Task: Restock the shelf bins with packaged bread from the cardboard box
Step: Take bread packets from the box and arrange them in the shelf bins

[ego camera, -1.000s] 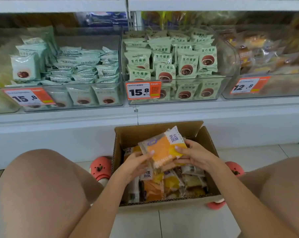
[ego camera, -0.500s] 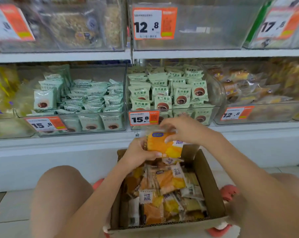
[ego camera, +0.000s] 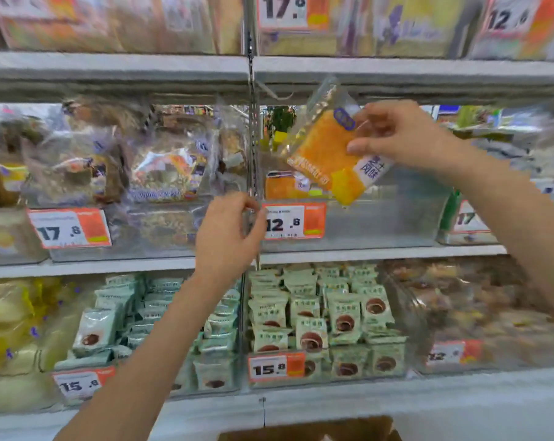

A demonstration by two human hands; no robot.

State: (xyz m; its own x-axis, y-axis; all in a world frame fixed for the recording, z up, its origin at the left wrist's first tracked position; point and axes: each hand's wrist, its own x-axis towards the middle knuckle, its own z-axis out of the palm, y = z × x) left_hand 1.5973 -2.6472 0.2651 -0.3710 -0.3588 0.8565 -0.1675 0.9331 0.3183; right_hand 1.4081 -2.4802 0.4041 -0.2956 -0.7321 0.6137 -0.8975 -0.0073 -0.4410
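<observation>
Bread packet [ego camera: 328, 154] pinched by right-hand fingers [ego camera: 361, 148] above clear shelf bin [ego camera: 396, 218]; left fingers [ego camera: 250, 205] loosely curled.

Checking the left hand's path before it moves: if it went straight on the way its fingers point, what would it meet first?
Probably the orange-and-white 12.8 price tag on the clear plastic bin; the left hand fingertips are nearly at its left edge, though depth is unclear.

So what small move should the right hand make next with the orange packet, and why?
Probably lower the packet into the clear bin with the 12.8 tag. The right hand pinches it just above that bin's open top, a similar orange packet already lies inside, and much room is left.
</observation>
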